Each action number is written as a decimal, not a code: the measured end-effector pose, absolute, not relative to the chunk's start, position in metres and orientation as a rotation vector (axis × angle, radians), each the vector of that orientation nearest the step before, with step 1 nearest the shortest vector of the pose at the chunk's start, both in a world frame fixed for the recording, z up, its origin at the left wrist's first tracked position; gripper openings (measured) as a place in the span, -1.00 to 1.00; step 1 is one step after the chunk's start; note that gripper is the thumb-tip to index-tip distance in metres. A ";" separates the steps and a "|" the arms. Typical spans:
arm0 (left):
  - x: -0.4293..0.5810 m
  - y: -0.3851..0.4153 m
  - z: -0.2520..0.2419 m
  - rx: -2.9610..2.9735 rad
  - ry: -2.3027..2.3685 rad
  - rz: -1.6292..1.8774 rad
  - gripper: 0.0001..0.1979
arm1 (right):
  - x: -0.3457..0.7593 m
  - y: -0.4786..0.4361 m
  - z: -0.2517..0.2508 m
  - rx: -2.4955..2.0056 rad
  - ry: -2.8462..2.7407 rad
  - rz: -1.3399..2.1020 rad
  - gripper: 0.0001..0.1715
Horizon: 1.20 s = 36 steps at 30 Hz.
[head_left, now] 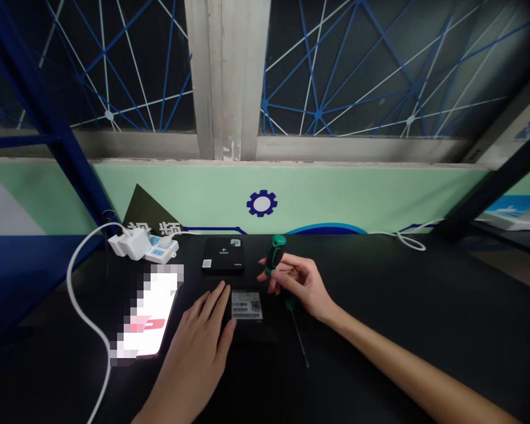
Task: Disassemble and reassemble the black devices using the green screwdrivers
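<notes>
A black flat box with a printed white label (247, 305) lies in front of me; its dark edges blend into the table. My left hand (205, 335) rests on its left side, fingers stretched out and the thumb near the label's lower left corner. In my right hand (302, 282) is a green and black screwdriver (275, 254), gripped by the fingers with its handle pointing up, above the box's upper right. Its tip is too dark to make out. Below that hand lies a second screwdriver (298, 333), its thin shaft pointing toward me and its green handle partly hidden.
Behind the labelled box sits another black box (223, 255) with a small sticker. A lit phone (152, 315) lies at the left. A white power strip (161, 249) with a plugged-in adapter (132, 242) and a white cable (86, 315) are beside it on the black table (401, 306).
</notes>
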<state>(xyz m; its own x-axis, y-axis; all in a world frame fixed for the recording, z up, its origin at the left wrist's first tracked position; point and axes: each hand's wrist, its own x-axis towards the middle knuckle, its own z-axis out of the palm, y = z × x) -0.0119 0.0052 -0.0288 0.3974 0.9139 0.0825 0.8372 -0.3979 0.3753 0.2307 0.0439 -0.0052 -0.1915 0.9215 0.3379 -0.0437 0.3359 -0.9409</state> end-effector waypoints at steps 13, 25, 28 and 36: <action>-0.011 0.004 -0.027 2.347 1.542 0.364 -0.41 | 0.223 0.043 -0.010 -0.849 -1.422 1.121 -0.56; -0.010 0.005 -0.028 2.403 1.512 0.474 -0.44 | 0.216 0.044 -0.007 -0.923 -1.394 1.076 -0.55; -0.011 0.005 -0.029 2.414 1.511 0.487 -0.45 | 0.220 0.042 -0.007 -0.900 -1.421 1.097 -0.57; -0.012 0.006 -0.033 2.407 1.513 0.453 -0.44 | 0.224 0.044 -0.010 -0.873 -1.443 1.099 -0.62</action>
<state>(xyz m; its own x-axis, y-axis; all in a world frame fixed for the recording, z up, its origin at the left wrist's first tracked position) -0.0120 0.0064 -0.0328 0.4081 0.9047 0.1220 0.8229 -0.4225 0.3799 0.2237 0.0436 -0.0104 -0.1594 0.9373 0.3100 -0.0494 0.3060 -0.9507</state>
